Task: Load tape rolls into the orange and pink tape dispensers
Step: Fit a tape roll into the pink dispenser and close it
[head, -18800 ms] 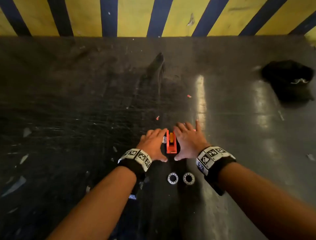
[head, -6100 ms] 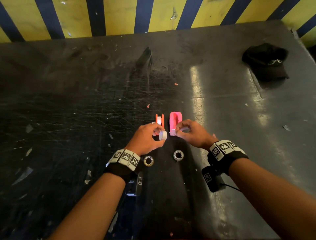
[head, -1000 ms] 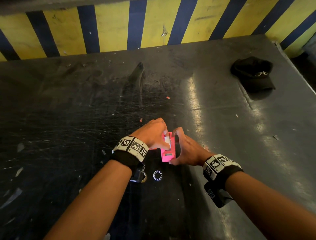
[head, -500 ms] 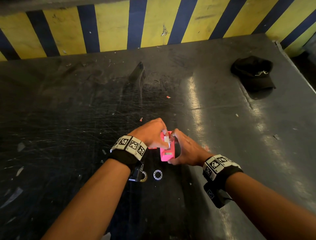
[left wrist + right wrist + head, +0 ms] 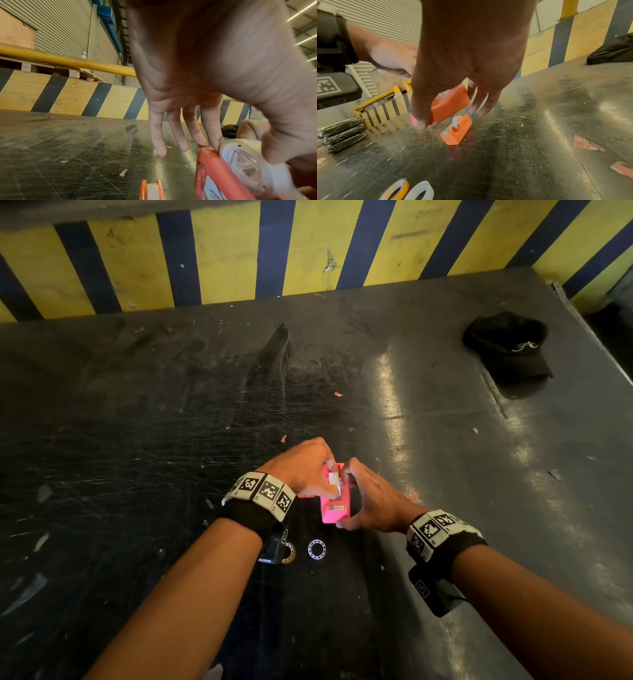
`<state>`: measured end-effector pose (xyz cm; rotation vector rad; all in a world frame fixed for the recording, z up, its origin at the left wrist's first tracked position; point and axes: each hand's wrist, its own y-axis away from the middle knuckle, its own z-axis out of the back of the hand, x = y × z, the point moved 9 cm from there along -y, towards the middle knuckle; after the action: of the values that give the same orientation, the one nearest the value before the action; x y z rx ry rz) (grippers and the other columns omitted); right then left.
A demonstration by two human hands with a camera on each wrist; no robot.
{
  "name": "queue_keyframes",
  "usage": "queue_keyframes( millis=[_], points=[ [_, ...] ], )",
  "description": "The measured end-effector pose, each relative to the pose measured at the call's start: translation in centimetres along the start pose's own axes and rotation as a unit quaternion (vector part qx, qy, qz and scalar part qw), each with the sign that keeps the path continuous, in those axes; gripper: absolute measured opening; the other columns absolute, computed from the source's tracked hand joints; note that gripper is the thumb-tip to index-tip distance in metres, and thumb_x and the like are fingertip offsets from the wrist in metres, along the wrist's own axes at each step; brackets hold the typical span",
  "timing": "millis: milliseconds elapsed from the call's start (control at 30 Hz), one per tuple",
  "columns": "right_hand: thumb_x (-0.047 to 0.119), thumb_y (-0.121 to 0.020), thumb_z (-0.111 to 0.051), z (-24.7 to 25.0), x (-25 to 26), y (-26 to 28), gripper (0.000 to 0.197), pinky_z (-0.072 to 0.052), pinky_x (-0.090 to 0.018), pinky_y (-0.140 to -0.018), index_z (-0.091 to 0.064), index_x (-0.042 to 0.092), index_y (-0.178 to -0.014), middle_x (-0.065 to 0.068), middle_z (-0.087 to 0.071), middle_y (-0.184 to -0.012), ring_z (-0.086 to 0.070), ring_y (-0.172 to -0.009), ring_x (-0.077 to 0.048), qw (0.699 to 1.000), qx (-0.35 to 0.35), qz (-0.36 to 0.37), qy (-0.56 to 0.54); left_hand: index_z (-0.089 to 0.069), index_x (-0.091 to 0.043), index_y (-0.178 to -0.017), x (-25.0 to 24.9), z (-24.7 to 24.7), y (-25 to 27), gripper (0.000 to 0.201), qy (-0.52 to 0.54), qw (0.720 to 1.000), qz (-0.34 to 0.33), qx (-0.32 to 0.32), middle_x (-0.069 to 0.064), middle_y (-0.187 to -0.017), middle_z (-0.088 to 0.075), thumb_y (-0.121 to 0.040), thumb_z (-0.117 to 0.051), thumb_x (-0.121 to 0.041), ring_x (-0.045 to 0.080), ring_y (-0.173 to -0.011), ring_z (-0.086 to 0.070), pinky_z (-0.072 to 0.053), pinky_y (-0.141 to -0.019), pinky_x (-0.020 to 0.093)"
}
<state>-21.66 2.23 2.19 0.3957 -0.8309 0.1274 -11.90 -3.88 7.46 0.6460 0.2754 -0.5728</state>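
Observation:
My right hand point(image 5: 356, 496) grips the pink dispenser point(image 5: 335, 510) from its right side and holds it tilted just above the black table point(image 5: 137, 440). My left hand point(image 5: 322, 474) pinches a white tape roll point(image 5: 334, 479) sitting in the dispenser's top, thumb on the near face. In the left wrist view the roll point(image 5: 243, 159) sits partly inside the dispenser's body point(image 5: 214, 170). The orange dispenser point(image 5: 456, 132) stands on the table under my hands with tape in it. Two spare rolls point(image 5: 316, 549) point(image 5: 289, 553) lie nearer me.
A black cap point(image 5: 507, 347) lies at the far right near the table's edge. A yellow and blue striped barrier point(image 5: 222, 261) runs along the back. Black wrapped bundles point(image 5: 342, 134) lie to the left. Small red scraps point(image 5: 587, 144) dot the table.
Six seconds ago the pink dispenser stood on the table and my left hand held the roll free. Now it is in my right hand with the roll. Last second: hardly any movement.

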Motion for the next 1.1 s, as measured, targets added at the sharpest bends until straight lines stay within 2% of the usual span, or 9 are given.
queue_keyframes(
  millis=[100, 267, 467, 533, 633, 767, 833, 933, 1100],
  points=[
    [0.033, -0.066, -0.095, -0.2, 0.0, 0.0, 0.078, -0.046, -0.026, -0.092, -0.038, 0.026, -0.119, 0.005, -0.047, -0.130, -0.051, -0.122, -0.015, 1.000, 0.008, 0.002, 0.003, -0.075, -0.023, -0.108, -0.1, 0.0, 0.0, 0.040, -0.002, 1.000, -0.003, 0.000, -0.006, -0.129, -0.048, -0.071, -0.082, -0.037, 0.015, -0.116, -0.052, -0.049, -0.093, 0.035],
    [0.028, -0.067, -0.096, 0.0, -0.1, 0.1, 0.074, -0.040, -0.011, -0.075, -0.038, 0.023, -0.113, 0.010, -0.047, -0.123, -0.048, -0.118, -0.008, 1.000, 0.003, -0.007, -0.014, -0.075, -0.021, -0.108, -0.1, -0.1, 0.0, 0.040, -0.010, 1.000, -0.004, 0.004, -0.004, -0.129, -0.049, -0.071, -0.083, -0.036, 0.016, -0.115, -0.053, -0.051, -0.096, 0.039],
    [0.023, -0.067, -0.096, 0.0, -0.3, 0.2, 0.080, -0.045, -0.011, -0.078, -0.035, 0.022, -0.119, 0.012, -0.050, -0.126, -0.051, -0.118, -0.006, 0.998, -0.002, -0.012, -0.066, -0.077, -0.021, -0.103, -0.2, -0.4, -0.1, 0.033, -0.011, 1.000, -0.018, -0.007, -0.004, -0.122, -0.051, -0.073, -0.082, -0.033, 0.015, -0.111, -0.055, -0.051, -0.094, 0.039],
    [0.023, -0.066, -0.097, 0.3, -0.3, 0.3, 0.082, -0.051, -0.017, -0.085, -0.035, 0.022, -0.120, 0.013, -0.053, -0.125, -0.055, -0.116, -0.004, 0.998, -0.014, -0.005, -0.067, -0.077, -0.024, -0.098, -0.2, -0.4, -0.1, 0.028, -0.002, 0.999, -0.030, -0.021, -0.007, -0.117, -0.054, -0.074, -0.081, -0.036, 0.014, -0.107, -0.058, -0.052, -0.092, 0.038],
    [0.028, -0.064, -0.097, 0.6, -0.2, 0.4, 0.084, -0.053, -0.028, -0.096, -0.037, 0.029, -0.121, 0.013, -0.055, -0.127, -0.059, -0.114, -0.005, 0.998, -0.026, 0.012, -0.063, -0.067, -0.026, -0.109, 0.1, -0.2, 0.0, 0.034, 0.044, 0.996, -0.048, -0.064, -0.008, -0.117, -0.060, -0.079, -0.080, -0.034, 0.011, -0.105, -0.061, -0.051, -0.086, 0.029],
    [0.031, -0.064, -0.097, 0.7, -0.3, 0.3, 0.085, -0.049, -0.024, -0.094, -0.038, 0.035, -0.125, 0.011, -0.056, -0.132, -0.058, -0.118, -0.006, 0.998, -0.024, 0.019, -0.057, -0.058, -0.025, -0.113, 0.5, -0.1, 0.4, 0.034, 0.113, 0.987, -0.047, -0.107, -0.007, -0.119, -0.066, -0.085, -0.078, -0.028, 0.009, -0.108, -0.066, -0.045, -0.076, 0.015],
    [0.031, -0.064, -0.097, 0.7, -0.3, 0.2, 0.085, -0.049, -0.021, -0.092, -0.038, 0.034, -0.126, 0.011, -0.055, -0.132, -0.057, -0.117, -0.005, 0.998, -0.028, 0.020, -0.055, -0.059, -0.025, -0.112, 0.8, -0.2, 0.5, 0.028, 0.126, 0.984, -0.044, -0.114, -0.007, -0.118, -0.067, -0.089, -0.075, -0.027, 0.009, -0.109, -0.066, -0.047, -0.078, 0.018],
    [0.028, -0.065, -0.097, 0.6, -0.2, 0.3, 0.086, -0.052, -0.027, -0.097, -0.037, 0.033, -0.125, 0.013, -0.053, -0.130, -0.056, -0.117, -0.004, 0.998, -0.028, 0.022, -0.055, -0.062, -0.026, -0.112, 0.9, -0.1, 1.0, 0.022, 0.134, 0.983, -0.046, -0.115, -0.008, -0.118, -0.068, -0.092, -0.072, -0.028, 0.007, -0.108, -0.066, -0.056, -0.088, 0.031],
    [0.031, -0.062, -0.098, 0.7, -0.2, 0.1, 0.085, -0.052, -0.031, -0.100, -0.039, 0.036, -0.123, 0.012, -0.057, -0.131, -0.059, -0.119, -0.007, 0.998, -0.027, 0.019, -0.055, -0.064, -0.032, -0.110, 0.5, -0.5, 1.8, 0.046, 0.066, 0.991, -0.070, -0.096, -0.010, -0.119, -0.064, -0.071, -0.089, -0.035, 0.008, -0.109, -0.062, -0.053, -0.092, 0.033]
  ],
)
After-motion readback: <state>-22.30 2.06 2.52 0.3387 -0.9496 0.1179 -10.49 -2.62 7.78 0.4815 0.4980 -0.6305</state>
